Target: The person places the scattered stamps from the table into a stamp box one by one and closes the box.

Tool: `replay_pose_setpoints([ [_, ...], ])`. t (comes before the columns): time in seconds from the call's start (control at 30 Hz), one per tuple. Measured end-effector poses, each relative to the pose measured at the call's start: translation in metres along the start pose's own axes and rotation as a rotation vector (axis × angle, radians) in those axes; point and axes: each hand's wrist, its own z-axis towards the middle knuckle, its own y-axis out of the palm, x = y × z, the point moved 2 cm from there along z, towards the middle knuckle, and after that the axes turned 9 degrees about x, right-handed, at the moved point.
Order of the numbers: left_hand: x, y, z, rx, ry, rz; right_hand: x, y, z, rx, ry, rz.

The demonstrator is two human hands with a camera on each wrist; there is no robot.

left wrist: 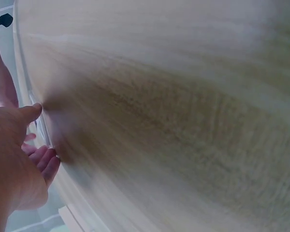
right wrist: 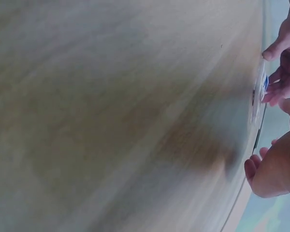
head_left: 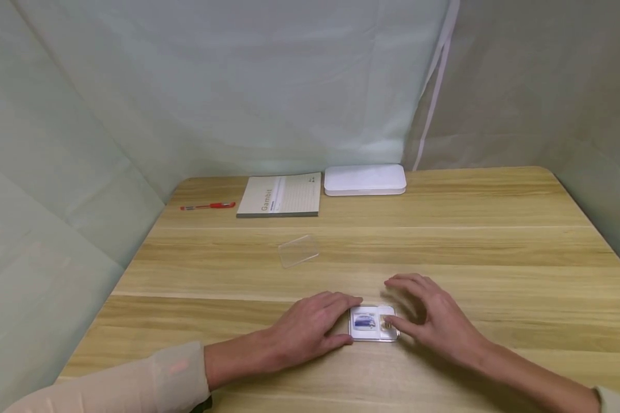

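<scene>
A small clear case (head_left: 364, 332) lies flat on the table, with a white insert that carries a blue picture and a gold-coloured piece (head_left: 386, 322). My left hand (head_left: 310, 327) holds the case by its left end, thumb at the near corner and fingers at the far corner. Over the right end, my right hand (head_left: 441, 321) has its thumb at the gold piece. The other fingers of that hand are spread and raised beyond the case. Whether the thumb presses or just hovers is hard to tell. Both wrist views show the case only edge-on.
A clear rectangular plate (head_left: 298, 251), like a lid, lies on the wooden table (head_left: 470, 246) beyond my left hand. Along the back are a red pen (head_left: 208, 206), a notebook (head_left: 279, 195) and a white flat box (head_left: 364, 179). Pale curtains (head_left: 237, 86) hang behind.
</scene>
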Motion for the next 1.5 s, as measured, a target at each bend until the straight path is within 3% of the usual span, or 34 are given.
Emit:
replay_pose_setpoints([
  [0.27, -0.002, -0.005, -0.003, -0.001, -0.060, -0.044, 0.005, -0.002, 0.003, -0.058, 0.029, 0.032],
  [0.57, -0.014, -0.017, -0.008, 0.115, -0.064, -0.017, 0.008, -0.001, 0.013, -0.113, 0.044, 0.084],
  [0.87, -0.034, -0.033, -0.016, 0.178, -0.095, 0.042, 0.009, 0.008, 0.035, -0.160, 0.031, 0.133],
  [1.27, -0.070, -0.050, -0.025, 0.210, -0.278, 0.131, 0.007, 0.035, 0.077, -0.298, 0.048, 0.149],
  [1.37, -0.083, -0.051, -0.026, 0.213, -0.351, 0.082, 0.005, 0.043, 0.087, -0.340, 0.056, 0.142],
  [1.5, -0.099, -0.053, -0.027, 0.222, -0.460, -0.050, 0.004, 0.056, 0.100, -0.384, 0.056, 0.125],
])
